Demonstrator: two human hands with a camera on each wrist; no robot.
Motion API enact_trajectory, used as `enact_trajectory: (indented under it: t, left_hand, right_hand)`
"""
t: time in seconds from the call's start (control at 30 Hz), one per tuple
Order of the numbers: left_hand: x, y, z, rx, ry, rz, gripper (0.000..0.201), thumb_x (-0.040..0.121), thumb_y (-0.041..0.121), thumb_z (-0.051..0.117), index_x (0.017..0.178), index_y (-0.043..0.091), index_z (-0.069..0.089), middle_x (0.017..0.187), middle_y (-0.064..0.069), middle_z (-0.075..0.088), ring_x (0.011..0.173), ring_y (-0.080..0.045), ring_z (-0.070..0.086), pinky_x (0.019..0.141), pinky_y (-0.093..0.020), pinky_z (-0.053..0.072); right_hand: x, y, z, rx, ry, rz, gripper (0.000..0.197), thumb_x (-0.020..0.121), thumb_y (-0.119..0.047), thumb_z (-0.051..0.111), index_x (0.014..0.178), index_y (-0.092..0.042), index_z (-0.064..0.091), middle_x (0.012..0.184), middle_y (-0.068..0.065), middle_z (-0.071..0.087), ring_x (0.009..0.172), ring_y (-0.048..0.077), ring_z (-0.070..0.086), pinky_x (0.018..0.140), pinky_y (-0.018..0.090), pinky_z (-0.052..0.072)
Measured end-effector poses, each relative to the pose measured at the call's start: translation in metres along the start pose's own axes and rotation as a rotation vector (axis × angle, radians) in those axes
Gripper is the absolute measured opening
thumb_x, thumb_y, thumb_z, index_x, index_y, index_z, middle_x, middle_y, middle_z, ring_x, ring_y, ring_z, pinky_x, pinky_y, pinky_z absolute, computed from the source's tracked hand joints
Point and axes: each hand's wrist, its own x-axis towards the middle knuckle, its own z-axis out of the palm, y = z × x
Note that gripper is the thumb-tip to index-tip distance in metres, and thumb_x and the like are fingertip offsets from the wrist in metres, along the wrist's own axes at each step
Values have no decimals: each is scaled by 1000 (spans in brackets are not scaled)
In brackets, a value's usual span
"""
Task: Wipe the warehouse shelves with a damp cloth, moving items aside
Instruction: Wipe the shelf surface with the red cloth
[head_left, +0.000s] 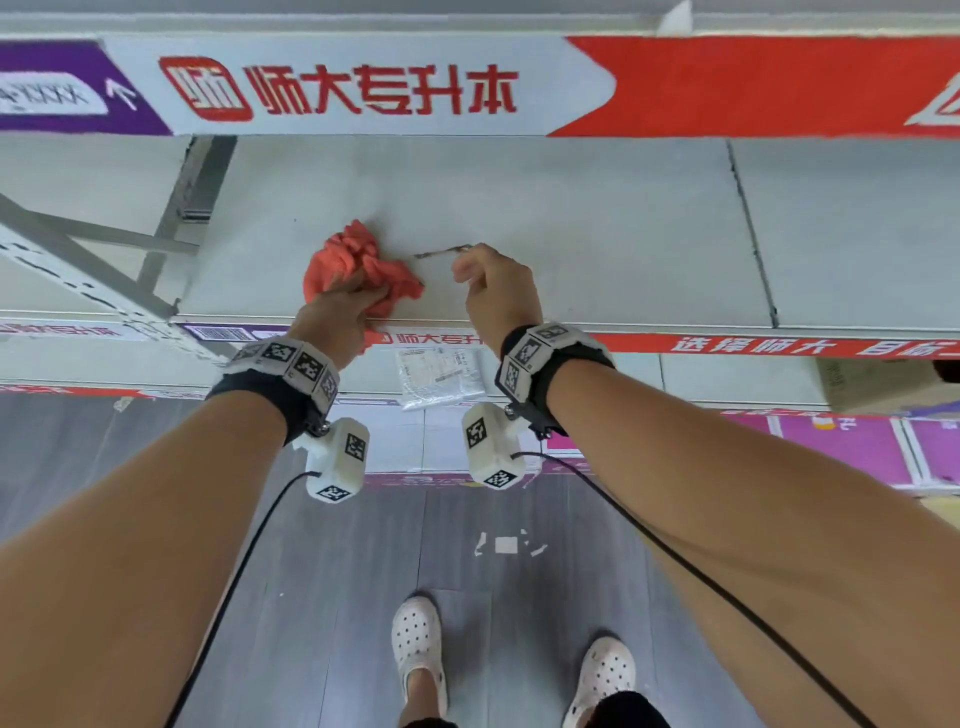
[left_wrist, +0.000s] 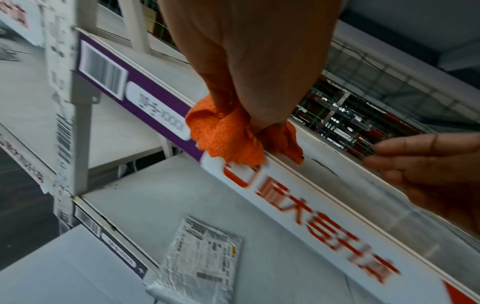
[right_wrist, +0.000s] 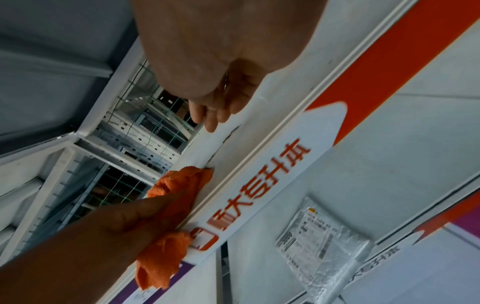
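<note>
A crumpled orange cloth lies on the grey shelf board near its front edge. My left hand grips it from behind, fingers bunched into the fabric, part of which hangs over the shelf's labelled lip. Just to the right, my right hand hovers with loosely curled fingers; its tips touch the board at the end of a thin dark streak. I see nothing held in that hand.
A clear plastic parcel with a printed label lies on the shelf below. A cardboard box sits at the right of that lower level. A perforated steel upright stands at the left, and the shelf above overhangs.
</note>
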Motion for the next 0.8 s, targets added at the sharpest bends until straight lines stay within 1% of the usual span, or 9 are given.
enact_trajectory:
  t: [0.1,0.13,0.27,0.4,0.5,0.53,0.63,0.73,0.8]
  left_hand:
    - [1,-44,-11,-18,56,8,43,96,2,45,138,6,46,153,-8,29,138,-28,34,110,-14,23]
    - [1,-60,-16,10,63,12,43,94,0,46,137,5,47,152,-10,31,138,-28,34,110,-14,21]
    - [1,-103,-38,74,103,-103,44,93,14,42,136,9,50,149,-12,37,136,-32,36,114,-36,27]
    - [6,-102,-43,130,82,-169,50,87,5,51,137,14,49,151,-7,34,140,-28,31,115,-35,27]
    - [9,-77,-41,-12,52,-83,45,92,-4,42,135,6,48,149,-11,37,140,-25,31,111,-5,16]
    - [10,-66,-41,-68,21,-84,44,94,-2,40,136,6,48,147,-11,40,137,-26,36,108,-4,19]
    - [13,-45,-46,-232,-82,-25,46,95,4,32,138,17,42,140,-11,48,118,-25,53,102,-28,39]
    - [11,-62,-57,-324,86,-13,33,85,24,36,111,39,50,119,-6,60,101,-22,58,98,-37,45]
    - [4,-82,-64,-407,158,-110,26,86,33,38,106,36,55,115,-10,63,103,-29,62,95,-47,49]
  right_hand:
    - [-1,-11,25,9,9,-43,39,81,10,35,102,-6,64,102,7,67,98,19,62,89,29,49]
    - [0,-14,30,1,8,-44,39,82,10,35,103,-5,64,104,7,66,99,19,61,89,29,48]
    - [5,-19,45,-24,16,-27,39,83,10,35,103,-7,64,107,5,66,101,17,61,91,28,48]
    - [9,-25,62,-44,-1,-39,40,85,9,35,103,-9,65,107,4,66,101,17,61,90,27,48]
    - [12,-35,72,-78,-42,-83,37,86,7,36,106,-9,64,110,4,65,103,17,60,90,28,48]
    - [13,-38,75,-93,-55,-102,36,86,6,38,107,-9,63,112,5,65,103,18,60,90,30,48]
    - [18,-47,88,-143,-87,-169,30,89,0,42,113,-7,59,116,7,64,107,22,60,91,32,47]
    - [23,-51,106,-235,-186,-237,30,94,-11,46,123,-5,51,127,11,55,114,28,54,92,36,44]
    - [26,-55,122,-306,-291,-248,37,94,-26,51,127,-9,48,134,11,47,120,28,48,95,37,43]
